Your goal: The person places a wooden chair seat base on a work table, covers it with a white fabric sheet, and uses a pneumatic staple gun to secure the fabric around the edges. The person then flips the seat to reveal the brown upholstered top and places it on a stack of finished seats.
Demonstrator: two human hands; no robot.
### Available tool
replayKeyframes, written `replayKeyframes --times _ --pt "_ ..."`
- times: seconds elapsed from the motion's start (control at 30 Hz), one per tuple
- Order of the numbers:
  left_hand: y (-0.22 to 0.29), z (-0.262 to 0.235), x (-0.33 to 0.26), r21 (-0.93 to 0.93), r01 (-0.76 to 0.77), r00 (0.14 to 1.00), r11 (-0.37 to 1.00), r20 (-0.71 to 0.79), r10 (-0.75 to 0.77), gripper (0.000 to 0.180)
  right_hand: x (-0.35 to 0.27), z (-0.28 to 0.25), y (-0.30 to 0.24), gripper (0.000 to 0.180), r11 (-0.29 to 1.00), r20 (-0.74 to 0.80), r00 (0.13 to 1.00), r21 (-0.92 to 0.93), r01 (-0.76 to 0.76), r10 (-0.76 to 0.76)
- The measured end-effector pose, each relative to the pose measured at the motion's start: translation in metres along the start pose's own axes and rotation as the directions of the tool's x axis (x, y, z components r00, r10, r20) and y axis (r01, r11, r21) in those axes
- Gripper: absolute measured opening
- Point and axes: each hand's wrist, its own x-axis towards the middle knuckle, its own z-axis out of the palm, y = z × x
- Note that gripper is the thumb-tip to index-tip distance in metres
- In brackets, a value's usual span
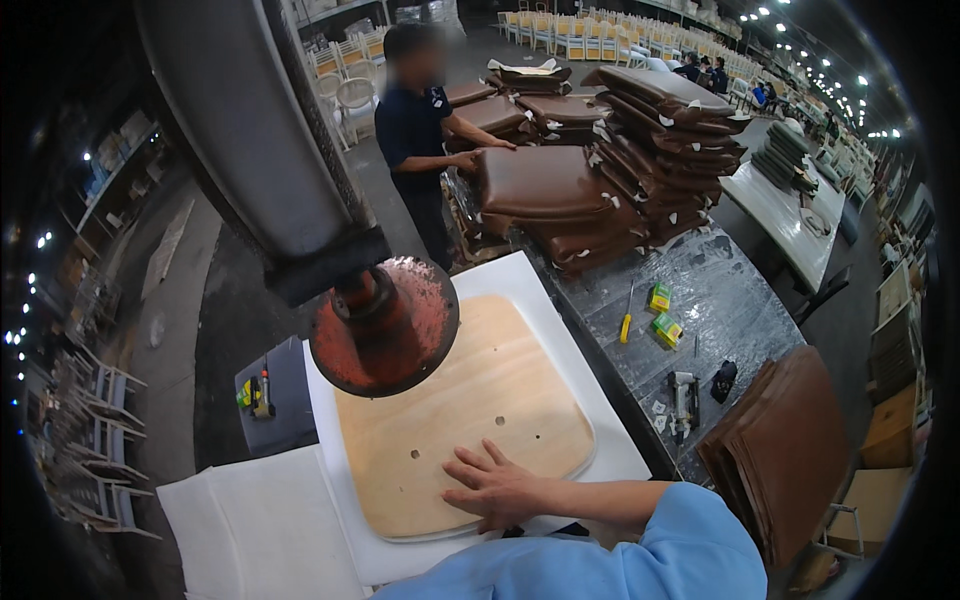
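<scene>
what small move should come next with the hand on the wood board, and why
Probably slide the wood board a little so it sits centred on the white foam. The right hand lies flat on its near edge, the round red press plate hangs above the far corner, and the foam margin looks uneven.

Two green-yellow boxes point(664, 313) on worktable point(740, 300)

Pale matt wood seat board point(470, 420) laid on white foam point(520, 285); rusty rough metal press disc point(385, 330) above; glossy brown cushions point(600, 190) behind.
</scene>
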Motion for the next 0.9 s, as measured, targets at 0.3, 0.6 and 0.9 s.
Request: replayKeyframes --times 0.3,0.6,0.9 --pt "0.111 -0.075 0.08 -0.057 -0.357 0.905 0.933 -0.269 0.33 0.036 -0.135 -0.12 0.229 0.035 0.543 -0.508 0.234 0.628 -0.558 0.829" --pt "0.184 -0.054 0.103 -0.373 -0.344 0.932 0.862 -0.25 0.264 0.02 -0.083 -0.075 0.217 0.026 0.366 -0.211 0.354 0.808 -0.461 0.911" --pt "0.19 -0.034 0.118 0.291 -0.621 0.59 0.727 -0.437 0.679 0.018 -0.032 -0.065 0.148 0.014 0.581 -0.625 0.288 0.33 -0.744 0.725"
